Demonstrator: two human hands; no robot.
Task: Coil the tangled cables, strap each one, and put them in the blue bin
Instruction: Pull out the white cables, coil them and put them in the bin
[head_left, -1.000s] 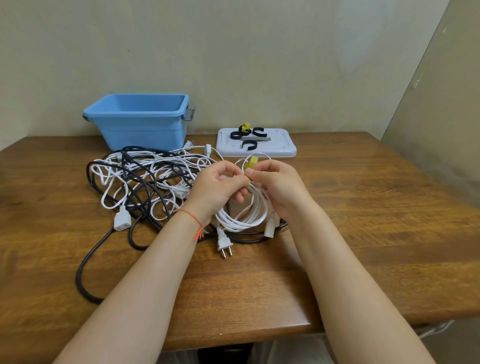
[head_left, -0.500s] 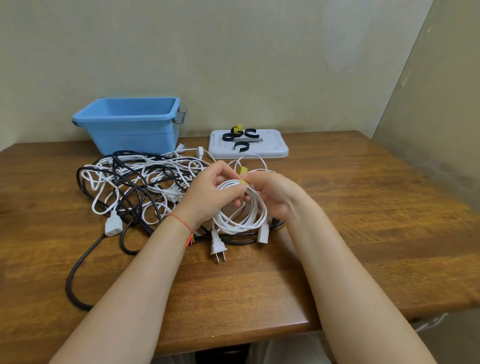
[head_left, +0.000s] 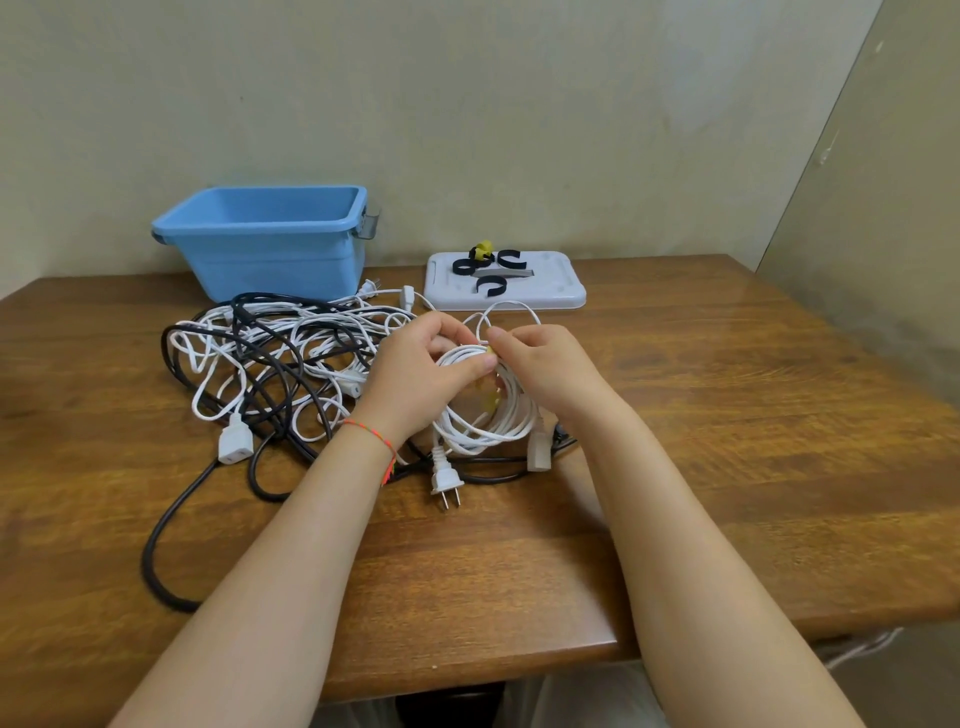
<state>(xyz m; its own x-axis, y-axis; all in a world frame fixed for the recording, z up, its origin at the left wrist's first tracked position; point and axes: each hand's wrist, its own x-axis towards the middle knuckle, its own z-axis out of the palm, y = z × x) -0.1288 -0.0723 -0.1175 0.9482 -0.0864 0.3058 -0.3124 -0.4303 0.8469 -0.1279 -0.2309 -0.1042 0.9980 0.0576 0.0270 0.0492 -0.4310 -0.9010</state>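
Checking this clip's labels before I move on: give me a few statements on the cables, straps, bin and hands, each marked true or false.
1. Both hands, left hand and right hand, hold the coiled white cable. True.
2. The blue bin already holds a coiled cable. False: no cable shows inside it.
3. Spare black straps lie on the white lid. True.
4. The tangled cables lie to the right of the hands. False: they lie on the left.
5. A yellow strap is at the coil. True.
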